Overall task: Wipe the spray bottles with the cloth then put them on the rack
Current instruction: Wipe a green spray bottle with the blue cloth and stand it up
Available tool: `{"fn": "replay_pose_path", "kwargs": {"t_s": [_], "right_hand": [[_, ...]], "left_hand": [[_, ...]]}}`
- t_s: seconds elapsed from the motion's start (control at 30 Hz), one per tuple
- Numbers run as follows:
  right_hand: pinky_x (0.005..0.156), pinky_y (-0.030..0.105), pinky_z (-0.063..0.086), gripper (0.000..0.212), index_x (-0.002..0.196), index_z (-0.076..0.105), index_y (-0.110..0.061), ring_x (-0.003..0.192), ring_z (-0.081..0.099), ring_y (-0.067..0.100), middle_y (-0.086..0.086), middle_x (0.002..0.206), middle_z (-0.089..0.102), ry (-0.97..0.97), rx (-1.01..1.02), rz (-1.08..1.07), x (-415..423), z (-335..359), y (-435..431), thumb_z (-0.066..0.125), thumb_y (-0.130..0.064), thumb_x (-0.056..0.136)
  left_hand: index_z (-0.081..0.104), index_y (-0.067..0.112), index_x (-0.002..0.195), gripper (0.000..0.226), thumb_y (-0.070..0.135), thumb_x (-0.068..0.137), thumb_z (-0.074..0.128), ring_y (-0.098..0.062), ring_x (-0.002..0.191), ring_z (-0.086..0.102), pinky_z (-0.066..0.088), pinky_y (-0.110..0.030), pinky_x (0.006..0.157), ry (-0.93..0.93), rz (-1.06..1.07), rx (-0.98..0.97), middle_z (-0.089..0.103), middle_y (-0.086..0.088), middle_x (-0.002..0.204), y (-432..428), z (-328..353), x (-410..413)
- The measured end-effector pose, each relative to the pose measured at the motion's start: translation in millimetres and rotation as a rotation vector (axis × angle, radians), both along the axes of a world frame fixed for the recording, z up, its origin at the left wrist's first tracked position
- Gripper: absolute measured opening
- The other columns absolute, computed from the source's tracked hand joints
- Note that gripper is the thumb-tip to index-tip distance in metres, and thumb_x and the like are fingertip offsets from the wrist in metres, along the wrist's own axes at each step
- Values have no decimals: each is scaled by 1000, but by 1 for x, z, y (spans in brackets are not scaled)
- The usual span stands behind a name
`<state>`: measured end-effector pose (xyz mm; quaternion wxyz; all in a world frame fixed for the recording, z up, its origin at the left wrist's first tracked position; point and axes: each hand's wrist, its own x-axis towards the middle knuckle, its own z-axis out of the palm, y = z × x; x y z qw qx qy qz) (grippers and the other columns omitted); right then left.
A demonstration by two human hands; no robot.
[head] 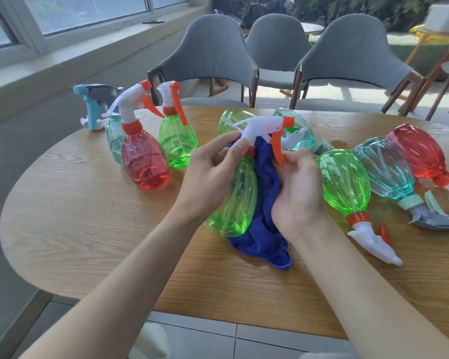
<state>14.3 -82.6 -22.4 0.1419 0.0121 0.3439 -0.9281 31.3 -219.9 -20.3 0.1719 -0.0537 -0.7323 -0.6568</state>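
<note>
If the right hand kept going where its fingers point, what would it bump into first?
Probably the orange trigger of the green spray bottle that the left hand holds. The fingertips of the right hand look nearly on it, with the blue cloth just beyond.

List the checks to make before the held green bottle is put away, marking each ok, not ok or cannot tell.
1. Left hand grips the held green bottle near its neck: ok.
2. Right hand holds the blue cloth against the bottle: ok.
3. Bottle wiped all round: cannot tell.
4. Rack in sight: not ok, none visible.
5. Bare table beside the standing red bottle for setting down: ok.
</note>
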Motion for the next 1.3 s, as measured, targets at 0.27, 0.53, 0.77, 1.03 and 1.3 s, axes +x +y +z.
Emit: {"fn": "replay_pose_path", "kwargs": {"t_s": [0.27,0.53,0.77,1.03,1.3], "right_hand": [[124,56,36,38,105,78,1,113,62,34,21,118,71,57,-6,113,0,-6,-7,51,-22,92],[118,49,46,46,122,74,2,125,68,35,19,124,75,70,18,138,-10,-18,-6,41,-1,91],[85,24,56,28,118,79,0,96,72,19,15,111,79,146,332,-37,-9,-20,-5,64,2,94],[106,31,53,27,111,78,-26,119,67,11,-6,118,73,812,783,-345,11,-7,-20,75,-4,96],[107,32,53,23,128,62,-31,121,67,3,-13,123,74,648,807,-233,11,-11,-17,63,-22,107]], "left_hand": [[86,19,95,27,22,108,62,-25,86,75,61,-50,89,-161,115,203,82,-10,93,-11,-1,-5],[82,27,100,31,44,99,56,-38,114,73,52,-65,108,-200,231,239,82,-8,108,-13,-5,-11],[75,21,105,41,43,111,41,-25,95,70,56,-56,101,-194,339,242,77,-17,109,-11,-4,-18],[68,7,100,52,39,118,32,-13,87,60,51,-36,85,-121,267,155,68,-4,93,3,-2,-13],[65,4,116,45,31,120,28,-29,103,67,53,-44,96,-24,228,38,71,-20,111,14,-1,-3]]}}
